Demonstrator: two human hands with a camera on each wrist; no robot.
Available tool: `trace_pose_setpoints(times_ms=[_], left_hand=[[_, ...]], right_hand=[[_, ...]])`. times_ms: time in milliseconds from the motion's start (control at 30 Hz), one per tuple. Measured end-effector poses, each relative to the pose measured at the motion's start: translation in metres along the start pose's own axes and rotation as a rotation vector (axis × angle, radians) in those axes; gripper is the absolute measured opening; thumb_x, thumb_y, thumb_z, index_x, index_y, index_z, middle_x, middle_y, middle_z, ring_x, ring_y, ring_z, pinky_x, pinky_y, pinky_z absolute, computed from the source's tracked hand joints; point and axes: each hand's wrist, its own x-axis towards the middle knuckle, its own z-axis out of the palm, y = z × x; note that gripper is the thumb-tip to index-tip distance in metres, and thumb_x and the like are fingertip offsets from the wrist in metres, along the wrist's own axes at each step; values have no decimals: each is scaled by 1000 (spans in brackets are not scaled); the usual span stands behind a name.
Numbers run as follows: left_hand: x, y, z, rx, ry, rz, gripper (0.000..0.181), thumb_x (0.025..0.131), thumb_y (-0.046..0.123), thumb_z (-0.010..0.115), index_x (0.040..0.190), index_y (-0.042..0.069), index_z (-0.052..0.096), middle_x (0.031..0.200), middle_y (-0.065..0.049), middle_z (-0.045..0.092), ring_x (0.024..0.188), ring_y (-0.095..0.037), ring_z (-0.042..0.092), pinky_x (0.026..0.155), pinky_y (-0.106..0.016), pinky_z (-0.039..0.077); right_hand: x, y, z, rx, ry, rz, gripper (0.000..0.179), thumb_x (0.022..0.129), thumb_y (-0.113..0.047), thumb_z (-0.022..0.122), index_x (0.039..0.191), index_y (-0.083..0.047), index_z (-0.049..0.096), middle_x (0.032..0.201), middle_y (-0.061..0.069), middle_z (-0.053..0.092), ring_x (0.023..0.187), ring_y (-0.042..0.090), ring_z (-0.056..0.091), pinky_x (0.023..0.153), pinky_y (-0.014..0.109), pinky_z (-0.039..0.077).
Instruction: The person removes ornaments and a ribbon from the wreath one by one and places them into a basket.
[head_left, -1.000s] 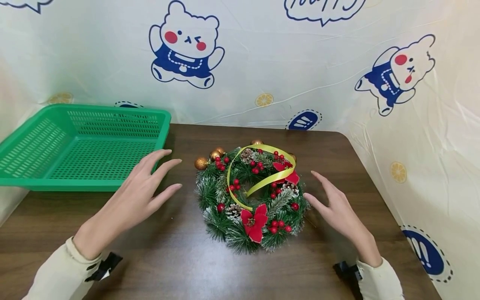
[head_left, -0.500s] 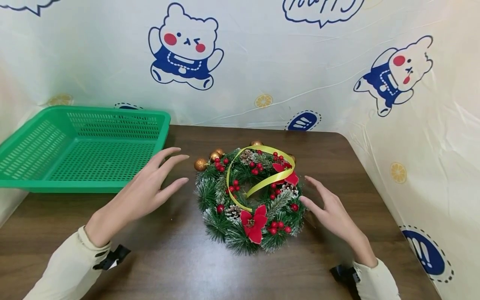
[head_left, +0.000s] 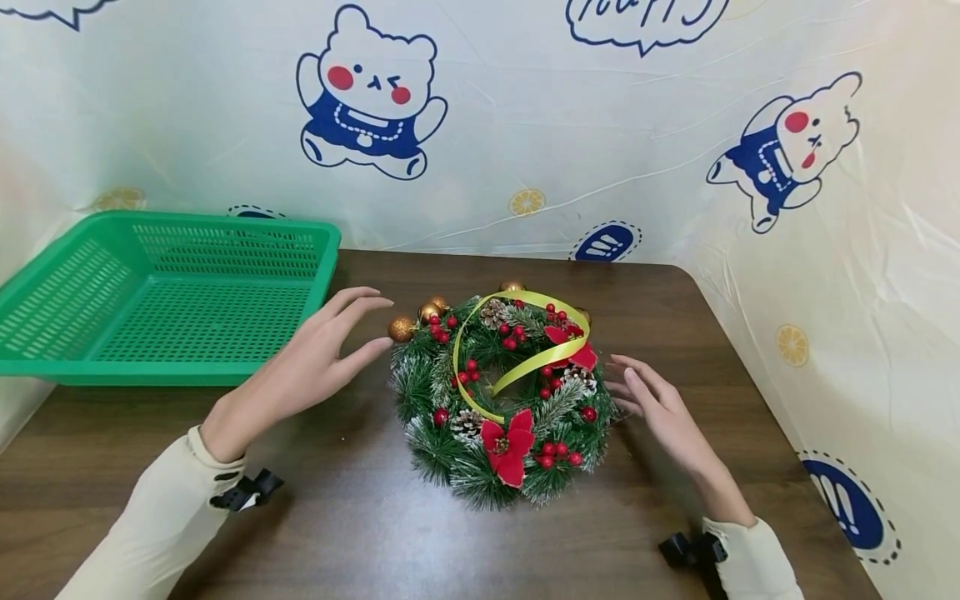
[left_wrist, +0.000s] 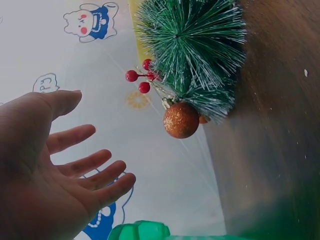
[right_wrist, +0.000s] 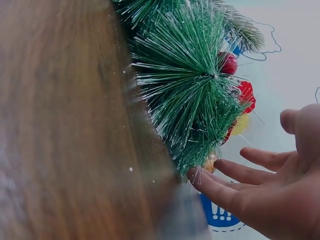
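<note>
A green Christmas wreath (head_left: 435,450) lies on the table, trimmed with red berries, pinecones, red poinsettias (head_left: 508,447) and gold baubles (head_left: 401,328). A loop of yellow ribbon (head_left: 525,367) lies over its middle. My left hand (head_left: 318,354) hovers at the wreath's upper left, fingers spread and nearly straight, close to the gold glitter bauble (left_wrist: 181,120); the left wrist view shows a gap between them. At the right rim is my right hand (head_left: 667,421), its fingers extended. In the right wrist view its lower fingertips (right_wrist: 200,177) meet the edge of the needles; it grips nothing.
To the left stands a green perforated plastic basket (head_left: 172,373), reaching close behind my left forearm. The brown wooden table (head_left: 420,550) ends at the back and right against a white sheet (head_left: 480,108) printed with bears. Black straps (head_left: 247,490) sit at both wrists.
My left hand has moved right and slightly away from me, nearing the gold bauble. My right hand has shifted a little left to the wreath's rim, fingers turned. The wreath has stayed put.
</note>
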Motion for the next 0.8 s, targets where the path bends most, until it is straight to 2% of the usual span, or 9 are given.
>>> trace_pose_setpoints(times_ms=[167,300,467,667,800], left_hand=[[7,-2,3,-42,-8,-25,43,97,25,67,135,8,55,142,-10,48,130,-28,47,103,-54,43],[14,-6,6,-75,-11,-40,40,98,24,66,133,7,57,138,-10,52,129,-27,49,102,-53,43],[23,-14,10,-106,-17,-84,37,100,25,63,131,5,59,136,-12,55,126,-30,52,99,-54,45],[28,-21,18,-154,-13,-187,37,101,28,61,132,7,59,137,-13,55,125,-32,52,99,-55,45],[29,-24,31,-183,-26,-190,37,101,22,60,133,4,57,138,-15,54,131,-32,48,104,-55,40]], right_hand=[[1,1,0,70,-24,49,54,110,-38,32,152,-3,34,151,21,41,133,39,48,97,25,50],[2,4,-1,120,-47,73,58,109,-43,29,153,-5,33,152,18,41,135,34,46,98,26,49],[2,8,-3,120,-68,99,62,108,-47,28,154,-5,32,152,16,42,136,32,45,101,28,48],[2,9,-1,101,-62,130,57,107,-43,39,151,-5,38,152,14,40,133,23,48,98,20,47],[0,11,1,79,-42,138,54,105,-40,49,148,-8,44,151,13,42,129,14,51,96,17,47]])
